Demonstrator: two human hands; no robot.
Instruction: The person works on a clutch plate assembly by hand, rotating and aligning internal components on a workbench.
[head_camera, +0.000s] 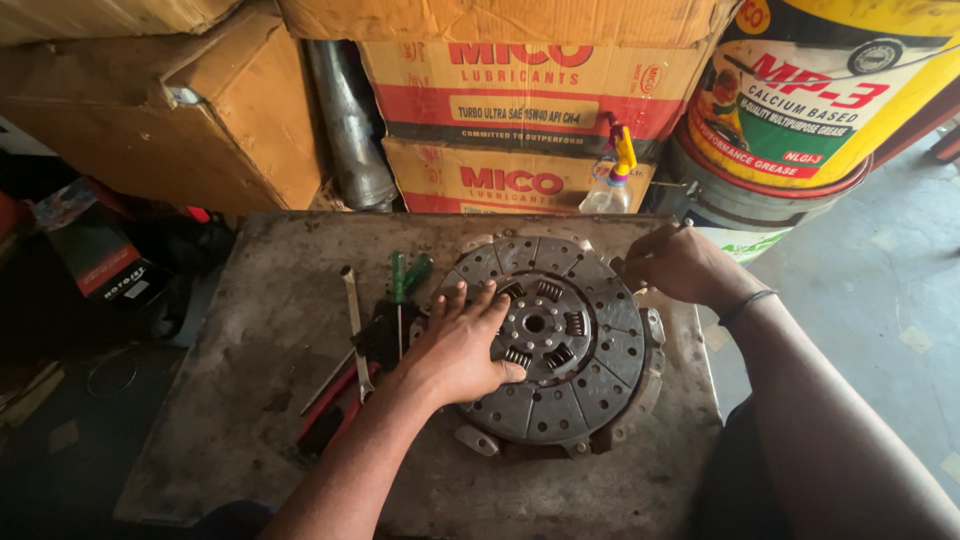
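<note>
Cardboard boxes (190, 120) and a yellow grease pail (800, 100) are crowding the back of a grimy desk (250, 400). At the left, a wrench (352, 320) and green-handled screwdrivers (400, 285) are lying beside the left hand (455, 350), which is pressing flat, fingers spread, on the clutch disc (560, 350) sitting mid-desk. The right hand (675, 265) is curling at the disc's far rim; what it grips is hidden. Steady, even pressure seems wise.
</note>
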